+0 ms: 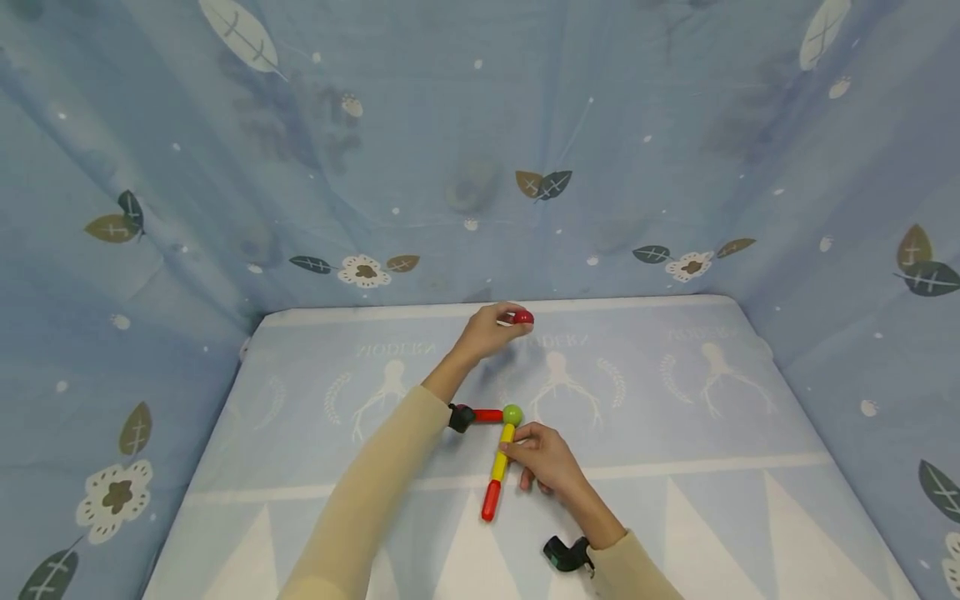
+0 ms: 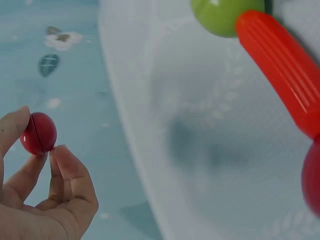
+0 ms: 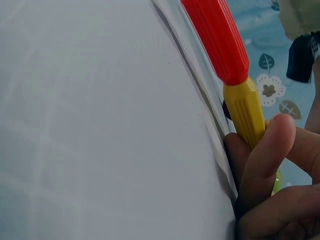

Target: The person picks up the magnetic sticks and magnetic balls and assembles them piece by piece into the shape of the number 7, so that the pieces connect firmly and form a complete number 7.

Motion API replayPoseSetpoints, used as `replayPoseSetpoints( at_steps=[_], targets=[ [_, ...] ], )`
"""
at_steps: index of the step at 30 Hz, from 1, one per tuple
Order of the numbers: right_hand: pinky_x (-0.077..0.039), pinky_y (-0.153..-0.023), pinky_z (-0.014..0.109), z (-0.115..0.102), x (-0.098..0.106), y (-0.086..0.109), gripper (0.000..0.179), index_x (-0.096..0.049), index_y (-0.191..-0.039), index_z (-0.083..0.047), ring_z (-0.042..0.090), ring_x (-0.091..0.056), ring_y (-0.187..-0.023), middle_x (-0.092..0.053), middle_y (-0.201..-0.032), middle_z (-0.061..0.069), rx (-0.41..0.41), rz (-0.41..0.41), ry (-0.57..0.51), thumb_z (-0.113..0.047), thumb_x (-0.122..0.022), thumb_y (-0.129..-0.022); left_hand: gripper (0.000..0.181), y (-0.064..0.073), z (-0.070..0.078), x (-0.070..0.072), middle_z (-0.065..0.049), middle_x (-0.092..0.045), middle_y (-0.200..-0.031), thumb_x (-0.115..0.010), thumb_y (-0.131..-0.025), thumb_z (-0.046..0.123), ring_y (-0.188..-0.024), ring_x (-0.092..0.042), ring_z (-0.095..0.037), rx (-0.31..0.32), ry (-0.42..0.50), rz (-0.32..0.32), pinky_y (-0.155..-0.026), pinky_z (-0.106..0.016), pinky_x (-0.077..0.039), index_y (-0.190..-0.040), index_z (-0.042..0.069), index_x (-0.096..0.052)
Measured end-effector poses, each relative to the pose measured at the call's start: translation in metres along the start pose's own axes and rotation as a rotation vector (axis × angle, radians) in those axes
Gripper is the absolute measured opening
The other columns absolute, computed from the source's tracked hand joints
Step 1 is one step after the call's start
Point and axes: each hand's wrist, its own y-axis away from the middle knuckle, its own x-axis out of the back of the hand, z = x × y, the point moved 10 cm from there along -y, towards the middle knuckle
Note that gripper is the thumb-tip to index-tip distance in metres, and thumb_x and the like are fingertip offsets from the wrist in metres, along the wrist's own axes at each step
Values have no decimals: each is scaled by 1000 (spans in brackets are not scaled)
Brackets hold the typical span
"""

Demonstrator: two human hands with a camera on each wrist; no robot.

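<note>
High over the far part of the table, my left hand (image 1: pixel 487 332) pinches a small red ball (image 2: pixel 39 133) with a dark seam between thumb and fingertips. My right hand (image 1: pixel 551 460) grips a yellow rod (image 1: pixel 500 457) between thumb and fingers. At its near end the yellow rod meets a red rod (image 3: pixel 220 42), in line with it. A green ball (image 1: pixel 512 414) sits at its far end. From that ball another red rod (image 2: pixel 282 70) runs leftward to a second red ball (image 2: pixel 312 177), partly hidden behind the left wrist camera in the head view.
A pale patterned cloth covers the table (image 1: pixel 675 417). Blue printed curtains (image 1: pixel 480 150) close in the back and both sides. Black wrist cameras sit on both wrists, the right one (image 1: pixel 566 554) close over the near part of the table.
</note>
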Motion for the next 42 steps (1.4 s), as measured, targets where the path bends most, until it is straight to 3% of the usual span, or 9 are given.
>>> replayPoseSetpoints(
  at_steps=[7,15,22,29,36,42],
  targets=[
    [-29,-33,21,1,1,-1,43,-59,-108,-1,14,-51,-38,-65,-68,9,-8,9,2,-35,-76,-90,45,33,21,19,-1,-65,-117,-74,-91,37,-104,-62,-21,-89,-19,-20,-84,-38,-54,-131,19,-66],
    [-29,-34,21,1,0,0,43,-59,-108,-2,15,-52,-39,-64,-67,8,-16,14,16,-36,-76,-89,45,85,20,36,5,-65,-114,-75,-91,40,-103,-60,-17,-139,8,21,-79,-37,-54,-131,22,-66],
    [-30,-35,21,-1,1,1,43,-59,-108,-1,15,-53,-39,-65,-68,8,-10,14,13,-35,-76,-89,44,130,1,42,6,-64,-113,-77,-89,40,-101,-61,-18,-133,51,60,-78,-37,-54,-129,25,-66],
    [-30,-34,21,0,0,0,43,-59,-108,-1,16,-53,-39,-66,-70,9,-3,8,10,-35,-77,-88,42,166,-24,45,8,-66,-110,-79,-87,37,-101,-61,-14,-94,71,115,-82,-38,-51,-126,24,-68],
    [-29,-34,21,1,1,1,42,-58,-107,-1,15,-52,-38,-68,-73,9,3,13,10,-35,-76,-89,42,188,-45,39,10,-67,-106,-80,-85,39,-100,-62,-15,-36,79,103,-82,-38,-52,-123,25,-69],
    [-30,-34,21,2,1,0,43,-58,-107,-1,15,-52,-38,-67,-71,9,-3,9,3,-35,-77,-88,40,201,-60,30,12,-69,-100,-81,-84,42,-95,-64,-11,8,22,65,-81,-34,-53,-118,23,-71]
  ],
)
